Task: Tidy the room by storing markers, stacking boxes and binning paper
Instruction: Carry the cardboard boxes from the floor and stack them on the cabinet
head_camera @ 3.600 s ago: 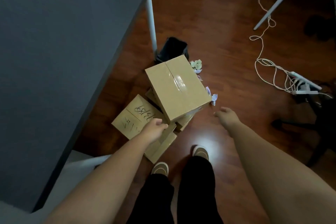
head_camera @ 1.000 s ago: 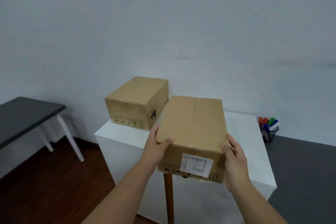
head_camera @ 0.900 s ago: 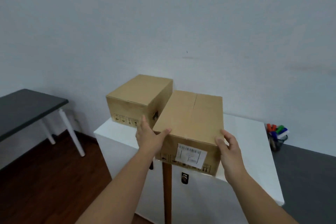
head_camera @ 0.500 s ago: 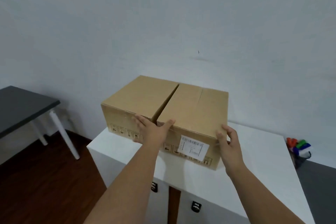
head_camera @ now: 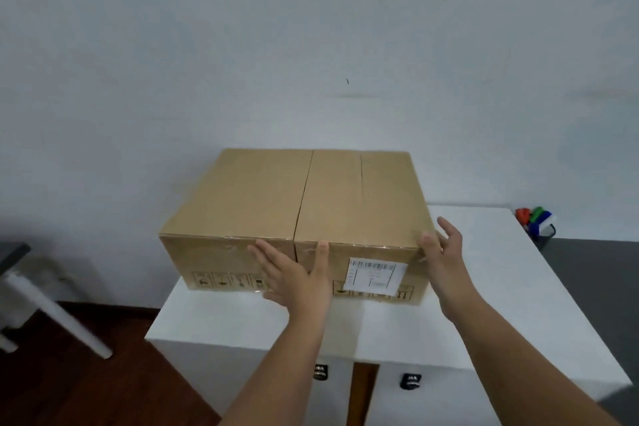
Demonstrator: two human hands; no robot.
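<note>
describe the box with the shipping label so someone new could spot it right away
Find the white cabinet against the wall; two brown cardboard boxes sit pressed side by side on top. The labelled box is the one on the right, nearer the marker cup. Only it has a white barcode sticker on its front; the plain box has none.

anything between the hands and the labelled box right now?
Nothing visible. The left hand lies flat on the front face of the labelled box, the right hand is at its right front corner. The other box sits flush on its left, atop the white cabinet.
</note>
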